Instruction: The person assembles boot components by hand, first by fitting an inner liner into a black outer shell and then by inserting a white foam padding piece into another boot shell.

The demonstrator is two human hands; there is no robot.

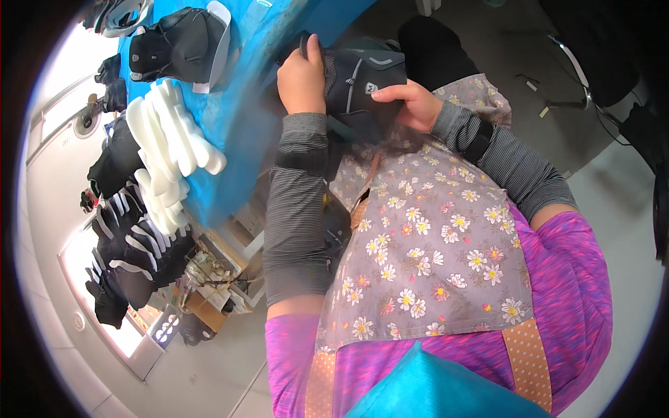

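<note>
Between my two hands is a dark grey sewn fabric piece (382,72) with mesh, pale stripes and a small light emblem; I cannot tell its exact kind. My left hand (302,82) is closed on its left end, thumb upright beside a black edge. From the right, my right hand (412,104) grips it, thumb lying across the front near the emblem and the other fingers hidden behind. The piece is held above my lap, next to the edge of a blue-covered table (240,104). Its underside is in shadow.
On the table lie a similar black piece (182,46) with a grey rim and a pile of white elongated curved pads (171,132). Several black pieces with pale edges (136,244) are stacked farther left. A cardboard box (206,312) stands below. A dark chair (592,56) is at right.
</note>
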